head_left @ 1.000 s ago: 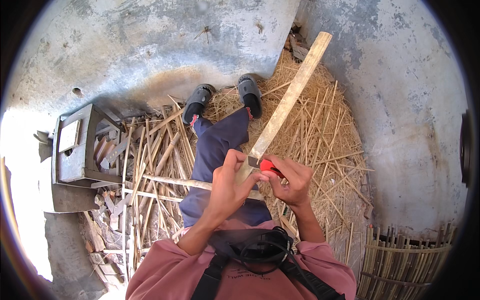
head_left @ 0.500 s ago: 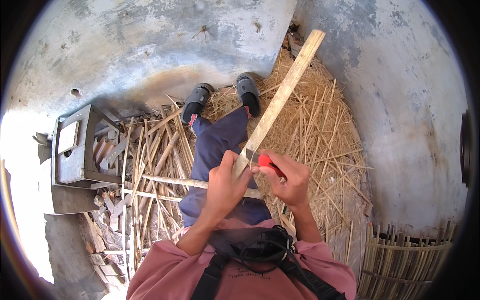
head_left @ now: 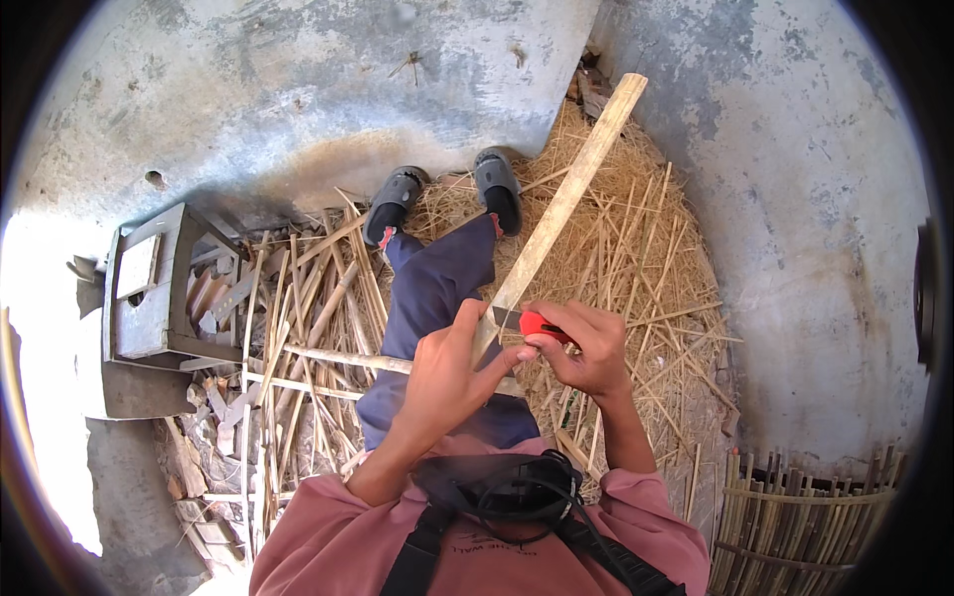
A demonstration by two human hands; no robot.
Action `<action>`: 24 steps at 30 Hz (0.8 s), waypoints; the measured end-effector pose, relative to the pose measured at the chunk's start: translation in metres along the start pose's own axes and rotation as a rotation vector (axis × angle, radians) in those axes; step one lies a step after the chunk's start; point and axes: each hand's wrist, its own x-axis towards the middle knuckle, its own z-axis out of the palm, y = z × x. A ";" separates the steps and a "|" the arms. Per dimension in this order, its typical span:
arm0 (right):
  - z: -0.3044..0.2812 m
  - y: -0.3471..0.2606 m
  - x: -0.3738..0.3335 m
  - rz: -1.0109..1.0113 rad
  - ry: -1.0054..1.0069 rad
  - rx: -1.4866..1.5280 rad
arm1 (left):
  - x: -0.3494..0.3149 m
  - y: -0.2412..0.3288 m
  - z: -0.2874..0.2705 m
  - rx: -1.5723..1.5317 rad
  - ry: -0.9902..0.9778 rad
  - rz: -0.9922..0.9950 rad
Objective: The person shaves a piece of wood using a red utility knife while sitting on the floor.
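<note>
Bamboo slat (head_left: 566, 204) clenched in left hand (head_left: 447, 372); right hand (head_left: 586, 348) grips red-handled knife (head_left: 532, 323) at near end. I judge shaving underway; next stroke needs steady push.

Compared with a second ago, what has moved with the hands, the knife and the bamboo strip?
Little has moved. The bamboo strip keeps nearly the same slant, its far end only slightly shifted. The right hand with the red-handled knife has slid slightly along the strip toward the left hand. Both grips are unchanged. The legs, sandals and straw pile stay put.
</note>
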 end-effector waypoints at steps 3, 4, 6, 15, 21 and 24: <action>0.002 0.000 0.000 -0.018 0.002 -0.007 | 0.003 -0.002 0.001 -0.006 -0.018 -0.004; 0.002 0.000 0.000 -0.012 0.004 0.005 | 0.003 -0.003 0.002 -0.016 -0.028 -0.015; 0.003 0.001 -0.001 0.002 0.010 0.028 | 0.003 -0.004 0.005 -0.028 -0.016 -0.018; 0.006 -0.005 -0.002 0.036 0.054 -0.053 | 0.002 -0.025 0.019 0.081 0.111 0.038; 0.012 -0.008 -0.006 0.051 0.104 -0.095 | 0.005 -0.026 0.020 0.155 0.122 0.026; 0.015 -0.009 -0.006 0.061 0.140 -0.097 | 0.005 -0.026 0.021 0.181 0.137 0.016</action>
